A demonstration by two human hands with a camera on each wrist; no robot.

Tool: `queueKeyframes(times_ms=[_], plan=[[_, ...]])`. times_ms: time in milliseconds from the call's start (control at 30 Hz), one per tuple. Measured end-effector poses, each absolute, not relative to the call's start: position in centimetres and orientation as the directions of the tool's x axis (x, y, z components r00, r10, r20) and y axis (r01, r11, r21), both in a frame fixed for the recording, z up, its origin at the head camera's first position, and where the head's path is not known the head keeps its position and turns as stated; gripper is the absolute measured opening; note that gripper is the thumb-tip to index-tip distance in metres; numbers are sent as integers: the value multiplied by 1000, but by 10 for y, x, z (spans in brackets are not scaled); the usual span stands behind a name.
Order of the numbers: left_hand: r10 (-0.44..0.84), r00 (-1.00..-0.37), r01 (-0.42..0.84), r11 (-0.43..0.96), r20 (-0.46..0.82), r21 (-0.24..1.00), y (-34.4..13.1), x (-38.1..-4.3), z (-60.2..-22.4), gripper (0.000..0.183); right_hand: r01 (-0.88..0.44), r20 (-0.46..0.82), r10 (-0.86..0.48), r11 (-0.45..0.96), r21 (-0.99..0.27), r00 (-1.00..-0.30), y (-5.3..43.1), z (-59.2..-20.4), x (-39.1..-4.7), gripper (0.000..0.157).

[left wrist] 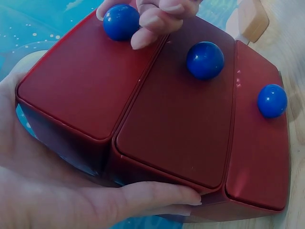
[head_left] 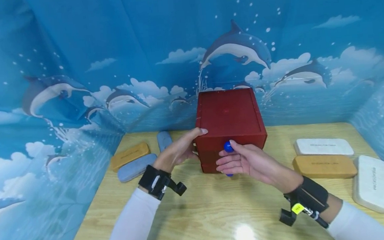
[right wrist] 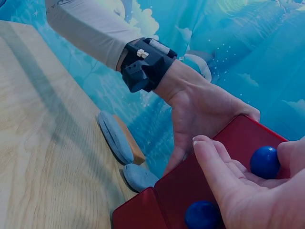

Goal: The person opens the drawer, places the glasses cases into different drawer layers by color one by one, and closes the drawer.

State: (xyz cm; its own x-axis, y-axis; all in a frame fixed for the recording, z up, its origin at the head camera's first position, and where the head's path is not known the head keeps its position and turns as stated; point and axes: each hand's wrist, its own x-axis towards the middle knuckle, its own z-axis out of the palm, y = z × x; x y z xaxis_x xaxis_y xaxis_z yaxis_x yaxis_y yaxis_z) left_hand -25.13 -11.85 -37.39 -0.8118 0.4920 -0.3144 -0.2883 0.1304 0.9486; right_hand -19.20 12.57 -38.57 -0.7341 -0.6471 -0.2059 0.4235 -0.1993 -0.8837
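The left hand (head_left: pixel 179 149) clasps the red drawer box (head_left: pixel 228 112) just right of its palm, to steady it, I'd say, while the right hand (head_left: pixel 253 164) pinches its top blue knob (head_left: pixel 228 147) in front.

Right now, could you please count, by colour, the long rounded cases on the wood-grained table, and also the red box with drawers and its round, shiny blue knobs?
Red box with drawers: 1
Round blue knobs: 3
White cases: 2
Yellow-brown cases: 2
Blue-grey cases: 2
Total: 10
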Motion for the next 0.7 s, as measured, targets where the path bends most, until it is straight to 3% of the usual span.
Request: queueKeyframes(times_ms=[700], plan=[[484, -818, -286, 129, -312, 950, -119, -251, -374, 64, 423, -233, -641, -159, -892, -731, 126, -383, -186, 63]])
